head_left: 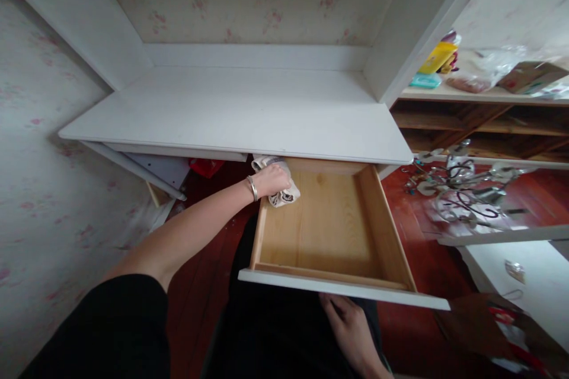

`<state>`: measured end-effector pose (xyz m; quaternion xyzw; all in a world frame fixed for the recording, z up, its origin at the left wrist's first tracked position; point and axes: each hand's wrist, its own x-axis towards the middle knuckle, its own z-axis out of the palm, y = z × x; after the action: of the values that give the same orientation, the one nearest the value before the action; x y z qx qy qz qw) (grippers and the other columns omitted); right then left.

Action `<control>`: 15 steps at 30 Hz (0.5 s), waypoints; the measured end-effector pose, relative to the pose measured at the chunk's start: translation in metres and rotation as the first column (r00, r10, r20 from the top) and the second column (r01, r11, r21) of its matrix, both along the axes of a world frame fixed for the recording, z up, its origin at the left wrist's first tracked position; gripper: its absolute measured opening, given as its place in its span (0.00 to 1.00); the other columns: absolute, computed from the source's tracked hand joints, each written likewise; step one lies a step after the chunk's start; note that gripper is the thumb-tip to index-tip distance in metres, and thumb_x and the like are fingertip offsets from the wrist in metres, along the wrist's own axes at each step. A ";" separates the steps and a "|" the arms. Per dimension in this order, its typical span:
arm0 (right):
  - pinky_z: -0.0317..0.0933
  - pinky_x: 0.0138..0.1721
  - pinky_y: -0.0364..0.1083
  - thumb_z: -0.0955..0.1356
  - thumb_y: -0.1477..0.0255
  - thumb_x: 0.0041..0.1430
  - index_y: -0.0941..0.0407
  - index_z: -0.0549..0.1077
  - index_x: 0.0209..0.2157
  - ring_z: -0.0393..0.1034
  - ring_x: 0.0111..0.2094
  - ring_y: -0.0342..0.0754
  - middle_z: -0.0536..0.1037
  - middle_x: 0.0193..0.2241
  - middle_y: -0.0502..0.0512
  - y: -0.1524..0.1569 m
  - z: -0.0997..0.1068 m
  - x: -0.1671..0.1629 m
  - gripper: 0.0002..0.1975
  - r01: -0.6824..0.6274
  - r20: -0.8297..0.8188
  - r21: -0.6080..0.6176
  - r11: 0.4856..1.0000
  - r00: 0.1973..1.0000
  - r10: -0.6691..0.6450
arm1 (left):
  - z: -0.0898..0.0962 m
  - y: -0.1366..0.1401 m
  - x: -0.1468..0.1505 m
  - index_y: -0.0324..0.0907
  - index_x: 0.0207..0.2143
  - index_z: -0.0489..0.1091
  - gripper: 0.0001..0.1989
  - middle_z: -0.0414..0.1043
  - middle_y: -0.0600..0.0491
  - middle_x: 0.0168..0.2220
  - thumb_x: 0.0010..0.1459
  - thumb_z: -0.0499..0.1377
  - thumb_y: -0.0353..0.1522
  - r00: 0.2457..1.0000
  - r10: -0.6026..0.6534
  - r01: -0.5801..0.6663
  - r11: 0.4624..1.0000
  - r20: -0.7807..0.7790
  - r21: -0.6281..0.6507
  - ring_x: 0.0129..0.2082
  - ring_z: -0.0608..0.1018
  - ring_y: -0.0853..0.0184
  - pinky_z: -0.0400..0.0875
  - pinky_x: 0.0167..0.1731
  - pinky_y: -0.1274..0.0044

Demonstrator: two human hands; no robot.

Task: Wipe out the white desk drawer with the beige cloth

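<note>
A pulled-out wooden drawer (pixel 329 225) with a white front panel juts from under the white desk (pixel 249 109). My left hand (pixel 272 180), a bracelet at its wrist, is closed on a pale cleaning cloth (pixel 284 196) with dark markings. The cloth lies over the drawer's left side wall, close to the desk edge. Below the drawer front, my right hand (pixel 351 328) reaches up to the panel's lower edge. Its fingertips are hidden under the panel, so whether they grip it does not show.
To the right, a metal chandelier (pixel 466 183) lies above the reddish floor, near a wooden shelf unit (pixel 484 121) with bags and a cardboard box (pixel 533 77) on top. A white panel (pixel 524 272) stands at lower right. Floral-papered wall (pixel 57 189) bounds the left.
</note>
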<state>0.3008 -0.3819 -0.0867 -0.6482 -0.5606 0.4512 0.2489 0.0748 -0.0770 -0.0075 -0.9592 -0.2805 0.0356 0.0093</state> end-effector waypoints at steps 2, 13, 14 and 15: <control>0.66 0.45 0.47 0.62 0.54 0.63 0.54 0.81 0.37 0.75 0.42 0.55 0.81 0.39 0.58 0.001 -0.001 0.000 0.23 -0.005 -0.008 -0.006 1.000 1.000 0.005 | 0.013 -0.018 -0.004 0.39 0.27 0.75 0.10 0.76 0.43 0.30 0.57 0.55 0.24 0.998 -0.015 0.013 0.999 0.060 0.039 0.36 0.75 0.61 0.60 0.39 0.71; 0.67 0.43 0.47 0.62 0.52 0.62 0.53 0.79 0.29 0.76 0.39 0.57 0.82 0.33 0.56 0.002 -0.010 0.004 0.23 -0.010 0.005 0.016 1.000 1.000 0.010 | 0.015 -0.134 -0.040 0.41 0.47 0.71 0.15 0.74 0.45 0.47 0.58 0.54 0.26 0.959 0.248 -0.266 0.955 0.138 0.131 0.47 0.74 0.60 0.66 0.46 0.68; 0.67 0.43 0.47 0.62 0.52 0.62 0.54 0.80 0.29 0.76 0.39 0.57 0.82 0.33 0.56 0.001 -0.011 0.004 0.23 -0.011 0.006 0.019 1.000 1.000 0.011 | 0.008 -0.134 -0.042 0.40 0.49 0.70 0.18 0.72 0.44 0.50 0.55 0.56 0.26 0.955 0.260 -0.277 0.955 0.145 0.111 0.50 0.73 0.59 0.67 0.47 0.67; 0.67 0.42 0.47 0.62 0.52 0.61 0.54 0.80 0.30 0.76 0.39 0.58 0.82 0.33 0.56 0.001 -0.011 0.005 0.23 -0.013 0.004 0.019 1.000 1.000 0.012 | 0.001 -0.131 -0.042 0.40 0.51 0.69 0.21 0.70 0.43 0.53 0.53 0.57 0.26 0.950 0.272 -0.288 0.953 0.153 0.097 0.53 0.71 0.58 0.66 0.50 0.66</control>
<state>0.3056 -0.3810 -0.0980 -0.6433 -0.5693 0.4462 0.2510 0.0326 -0.2083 -0.0064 -0.9075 -0.4154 -0.0463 0.0414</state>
